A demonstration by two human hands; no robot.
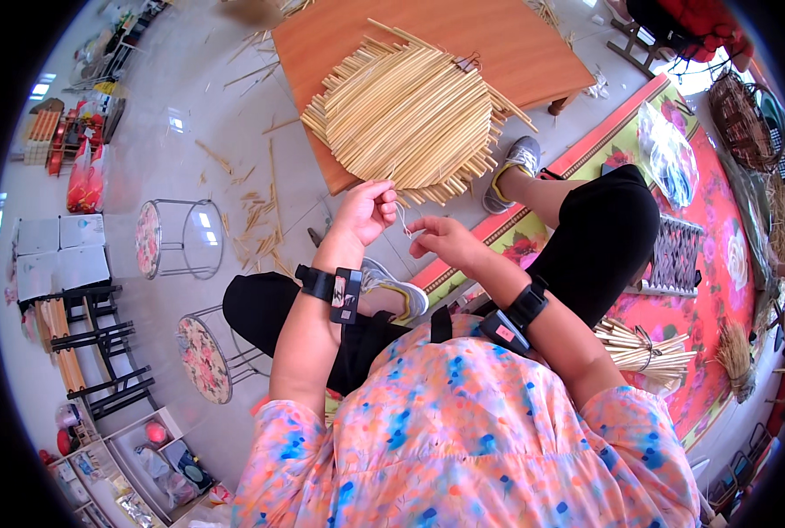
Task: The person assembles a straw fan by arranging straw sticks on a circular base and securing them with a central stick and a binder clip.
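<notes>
1. With the stalk disc (410, 114) taken as landmark, two round flower-topped stools (148, 239) stand well to its left, toward its near side
2. Loose stalk pieces (258, 211): scattered on the floor left of the disc, between it and the stools
3. Left hand (370, 214): at the disc's near rim, left of its middle, and the closer of the two hands. Fingers curled nearly closed; white thread (403, 218) at the tips, apparently pinched. Whether they also press the rim, cannot tell
4. Disc position: on the near part of the wooden table (533, 53), overhanging the table's near edge; straight ahead of the left hand, ahead and slightly left of the other. Long axis of the top stalks runs near-left to far-right; some stalks beneath poke out crosswise
5. Thread: hangs slack off the disc's near rim, into the gap between the hands
6. Right hand (445, 239): farther back from the disc, on its near side. Fingers loosely bent, partly open, tips next to the thread; grip on it cannot be confirmed
7. Red flowered mat (718, 299): right of the disc, bearing a tied stalk bundle (646, 354)
</notes>
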